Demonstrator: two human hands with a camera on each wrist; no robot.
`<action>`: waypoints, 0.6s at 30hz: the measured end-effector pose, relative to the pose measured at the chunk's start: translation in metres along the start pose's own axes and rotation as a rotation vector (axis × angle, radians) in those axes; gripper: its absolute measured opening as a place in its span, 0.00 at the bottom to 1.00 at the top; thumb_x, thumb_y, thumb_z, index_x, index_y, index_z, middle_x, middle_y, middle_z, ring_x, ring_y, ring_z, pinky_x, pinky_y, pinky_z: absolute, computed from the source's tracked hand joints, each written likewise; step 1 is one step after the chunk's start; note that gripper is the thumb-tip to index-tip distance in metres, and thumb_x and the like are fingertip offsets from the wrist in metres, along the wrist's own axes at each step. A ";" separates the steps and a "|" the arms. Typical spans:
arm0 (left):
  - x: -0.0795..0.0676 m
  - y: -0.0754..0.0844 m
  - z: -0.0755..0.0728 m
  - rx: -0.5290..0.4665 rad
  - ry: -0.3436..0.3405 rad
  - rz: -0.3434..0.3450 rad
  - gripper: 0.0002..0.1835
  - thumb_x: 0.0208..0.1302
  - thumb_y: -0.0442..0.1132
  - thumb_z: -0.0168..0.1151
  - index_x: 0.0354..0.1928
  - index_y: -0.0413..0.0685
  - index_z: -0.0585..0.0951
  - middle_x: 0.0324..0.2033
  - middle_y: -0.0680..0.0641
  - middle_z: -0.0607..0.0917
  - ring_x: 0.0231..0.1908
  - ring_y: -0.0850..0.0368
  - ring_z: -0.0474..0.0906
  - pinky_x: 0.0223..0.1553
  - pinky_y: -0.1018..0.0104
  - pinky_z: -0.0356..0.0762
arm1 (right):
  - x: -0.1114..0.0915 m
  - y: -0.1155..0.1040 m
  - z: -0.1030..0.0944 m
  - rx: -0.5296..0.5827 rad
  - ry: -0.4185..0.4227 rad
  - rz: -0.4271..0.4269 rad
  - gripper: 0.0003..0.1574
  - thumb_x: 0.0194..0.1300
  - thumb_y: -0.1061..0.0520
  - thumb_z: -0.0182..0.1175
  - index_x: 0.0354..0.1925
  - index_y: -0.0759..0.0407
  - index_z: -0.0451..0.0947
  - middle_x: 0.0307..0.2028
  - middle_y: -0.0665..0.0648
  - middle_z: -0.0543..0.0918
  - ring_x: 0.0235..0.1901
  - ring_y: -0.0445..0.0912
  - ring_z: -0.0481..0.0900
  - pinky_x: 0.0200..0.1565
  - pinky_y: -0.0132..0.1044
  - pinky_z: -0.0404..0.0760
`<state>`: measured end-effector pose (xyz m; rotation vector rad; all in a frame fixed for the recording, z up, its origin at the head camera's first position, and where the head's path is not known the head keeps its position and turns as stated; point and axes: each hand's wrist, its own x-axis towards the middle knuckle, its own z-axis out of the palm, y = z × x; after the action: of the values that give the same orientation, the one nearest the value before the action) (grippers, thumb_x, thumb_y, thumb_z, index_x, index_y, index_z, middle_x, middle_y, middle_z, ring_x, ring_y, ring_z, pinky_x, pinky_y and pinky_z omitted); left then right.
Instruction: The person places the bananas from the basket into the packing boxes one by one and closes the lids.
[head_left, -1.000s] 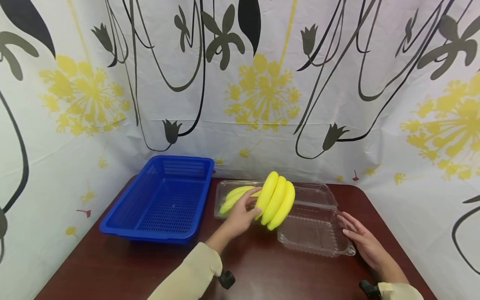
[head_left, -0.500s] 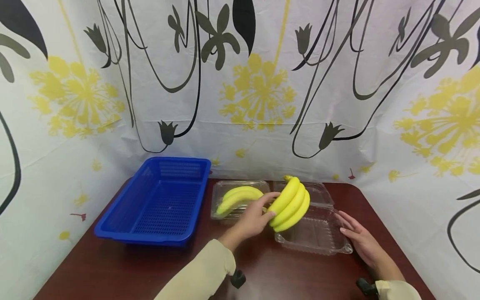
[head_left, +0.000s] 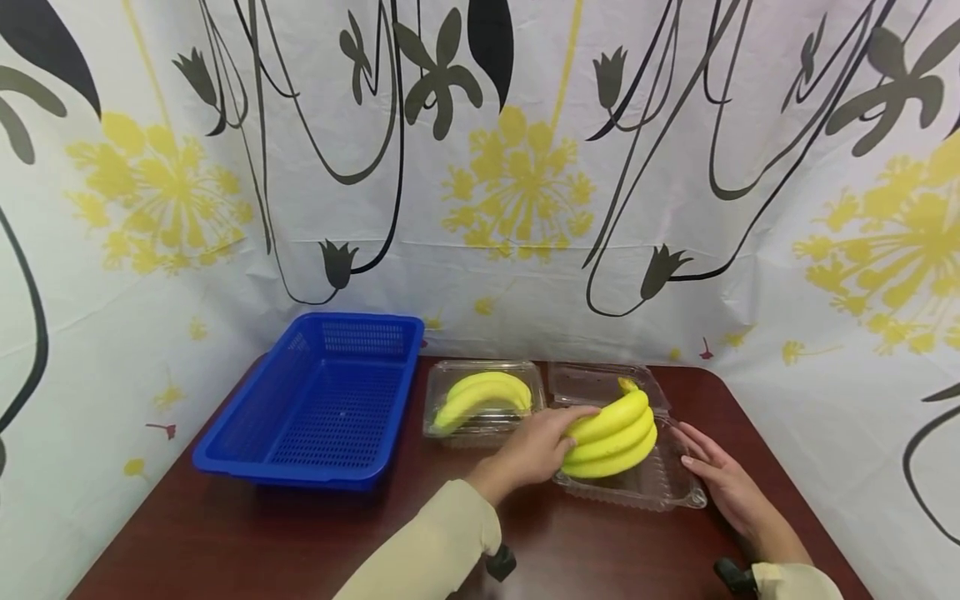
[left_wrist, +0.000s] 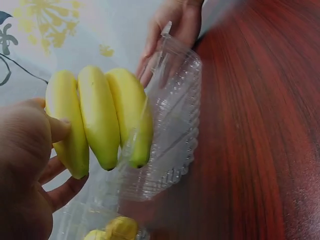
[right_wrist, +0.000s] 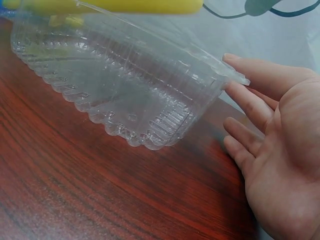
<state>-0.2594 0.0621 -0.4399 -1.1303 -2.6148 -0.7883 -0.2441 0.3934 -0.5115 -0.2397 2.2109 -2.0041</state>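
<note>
Here the left hand [head_left: 536,450] grips the banana bunch [head_left: 611,433] inside the clear tray [head_left: 667,492].

Readable text: none in any view.
Curtain [head_left: 525,167]: printed flowers and vines only, no lettering.
Basket [head_left: 225,450]: plain blue mesh, no label seen.
Near box [head_left: 675,496]: clear ribbed plastic, no mark legible.
Far box [head_left: 435,400]: clear plastic, no sticker seen.
Bananas [head_left: 611,433]: plain yellow, no sticker showing.
Table [head_left: 262,542]: bare dark wood grain, no signs.
</note>
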 end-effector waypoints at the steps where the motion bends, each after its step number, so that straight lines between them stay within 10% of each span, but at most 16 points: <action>1: 0.001 0.000 0.002 0.017 -0.004 0.000 0.31 0.59 0.39 0.53 0.61 0.74 0.56 0.52 0.61 0.70 0.48 0.63 0.68 0.46 0.67 0.67 | 0.000 0.000 0.000 -0.002 0.004 0.006 0.36 0.65 0.58 0.45 0.66 0.51 0.42 0.64 0.61 0.46 0.63 0.46 0.42 0.45 0.20 0.63; 18: 0.004 0.003 0.021 0.105 -0.064 0.107 0.37 0.52 0.27 0.54 0.60 0.70 0.59 0.53 0.64 0.69 0.51 0.69 0.65 0.50 0.76 0.60 | -0.001 0.002 -0.003 0.005 -0.030 -0.025 0.35 0.66 0.59 0.43 0.66 0.50 0.42 0.65 0.57 0.48 0.55 0.24 0.53 0.46 0.21 0.63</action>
<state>-0.2590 0.0775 -0.4556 -1.2720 -2.5871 -0.5961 -0.2434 0.3965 -0.5135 -0.2965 2.1958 -2.0049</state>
